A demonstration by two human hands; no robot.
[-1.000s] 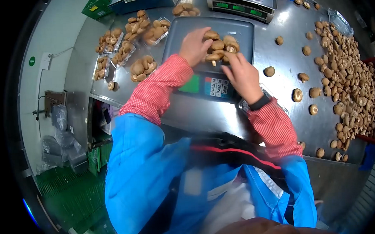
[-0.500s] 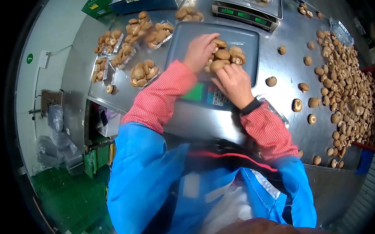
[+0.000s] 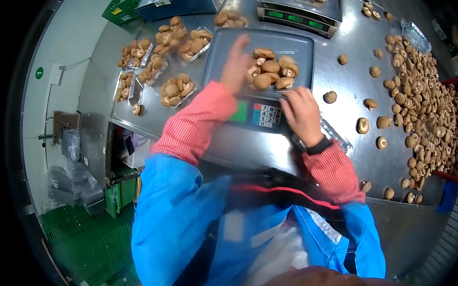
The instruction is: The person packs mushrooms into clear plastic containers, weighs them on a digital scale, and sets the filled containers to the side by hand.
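Note:
A clear tray of brown mushrooms (image 3: 270, 67) rests on the grey pan of a scale (image 3: 219, 43). Just left of the mushrooms is my left hand (image 3: 236, 66), blurred, fingers stretched upward and holding nothing that I can make out. My right hand (image 3: 302, 114) is at the tray's lower right edge, fingers apart and bent, with nothing seen in it. Below the pan is the scale's keypad (image 3: 266, 115), between my two hands.
Filled mushroom trays (image 3: 175, 89) stand at the left. A large mushroom pile (image 3: 427, 109) covers the right, with loose mushrooms (image 3: 330, 97) before it. A second scale (image 3: 297, 17) is at the back, and an empty clear tray (image 3: 336, 133) lies beside my right wrist.
Both hands have come off the mushrooms. My left hand's fingers have straightened on the left, and my right hand has moved down and to the right. Another person's blue-gloved hand has left the view.

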